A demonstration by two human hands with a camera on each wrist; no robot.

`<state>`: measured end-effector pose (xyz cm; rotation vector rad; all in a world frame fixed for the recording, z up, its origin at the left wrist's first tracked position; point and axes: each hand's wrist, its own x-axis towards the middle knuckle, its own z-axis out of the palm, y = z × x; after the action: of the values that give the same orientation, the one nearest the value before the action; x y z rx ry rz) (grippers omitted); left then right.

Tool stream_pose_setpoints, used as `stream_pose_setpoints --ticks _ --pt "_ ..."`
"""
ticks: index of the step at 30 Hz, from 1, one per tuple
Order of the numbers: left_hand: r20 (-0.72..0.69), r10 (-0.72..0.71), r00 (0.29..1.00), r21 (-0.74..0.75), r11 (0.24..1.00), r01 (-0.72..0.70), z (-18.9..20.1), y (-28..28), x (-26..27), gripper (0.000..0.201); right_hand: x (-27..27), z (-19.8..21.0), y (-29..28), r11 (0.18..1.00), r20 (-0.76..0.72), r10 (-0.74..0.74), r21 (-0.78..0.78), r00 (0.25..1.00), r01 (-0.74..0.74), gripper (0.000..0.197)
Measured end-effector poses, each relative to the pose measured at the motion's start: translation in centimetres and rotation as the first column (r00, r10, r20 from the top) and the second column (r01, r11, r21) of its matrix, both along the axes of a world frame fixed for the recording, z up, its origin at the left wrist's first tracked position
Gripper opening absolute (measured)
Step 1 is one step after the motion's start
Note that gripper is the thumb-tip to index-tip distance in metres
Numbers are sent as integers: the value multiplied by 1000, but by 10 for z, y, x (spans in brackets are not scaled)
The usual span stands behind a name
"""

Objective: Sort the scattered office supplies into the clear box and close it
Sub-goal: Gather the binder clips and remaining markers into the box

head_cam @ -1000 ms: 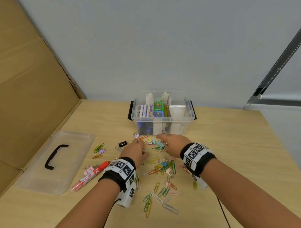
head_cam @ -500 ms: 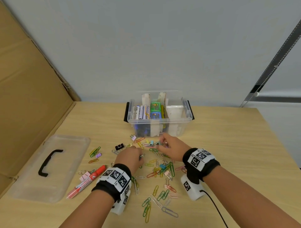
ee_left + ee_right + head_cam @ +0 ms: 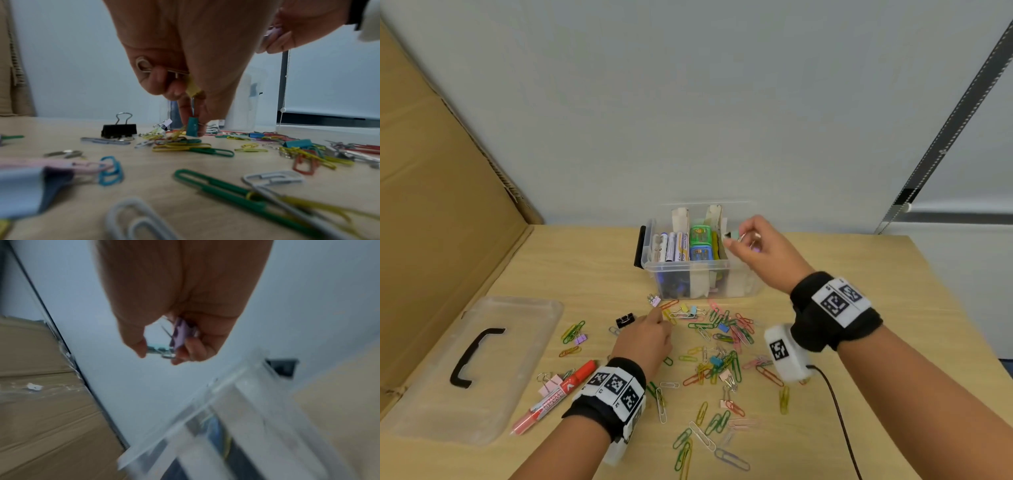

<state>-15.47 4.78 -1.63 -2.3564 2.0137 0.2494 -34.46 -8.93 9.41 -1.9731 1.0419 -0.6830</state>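
Your pale wooden desk (image 3: pixel 859 274) is strewn nearest you with paper clips (image 3: pixel 702 435). Just beyond, your left hand (image 3: pixel 645 339) reaches low into the pile, its grip pinching a teal binder clip (image 3: pixel 193 129) with a yellow one tucked in its curled fingers, probably gathering several per trip. Farther back, your right hand (image 3: pixel 756 250) pinches binder clips above the open clear box (image 3: pixel 688 270), seemingly poised to drop them in.

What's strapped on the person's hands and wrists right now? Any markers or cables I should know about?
Bare forearms, no sleeves. Each wrist has a black wristband carrying white square tags printed with black block patterns. Under each wrist hangs a white camera unit, also tagged. A dark cable trails from the right unit.
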Motion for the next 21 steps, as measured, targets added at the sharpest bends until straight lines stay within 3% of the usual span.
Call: stream_pose_setpoints --ticks 3,7,11,15,18,21 --pt "-5 16 1000 9 1000 -16 -3 1 0 28 7 6 -31 986 -57 -164 -40 985 162 34" --pt "-45 35 998 4 999 -35 -5 3 1 29 20 -1 -68 953 -158 -282 69 946 295 38" --pt "-94 50 994 -7 999 -51 -6 6 3 30 26 0 -84 940 -185 -239 203 953 274 49" --pt "-133 45 990 -7 999 -47 -7 8 6 30 34 -1 -80 974 -370 -165 85 914 210 56" --pt "-163 33 986 -8 999 -35 -2 8 5 31 33 -6 -73 985 -346 -151 27 926 170 51" --pt "-214 -9 977 -80 997 -8 16 7 -3 32 21 -14 -56 978 -313 -181 -157 932 137 40"
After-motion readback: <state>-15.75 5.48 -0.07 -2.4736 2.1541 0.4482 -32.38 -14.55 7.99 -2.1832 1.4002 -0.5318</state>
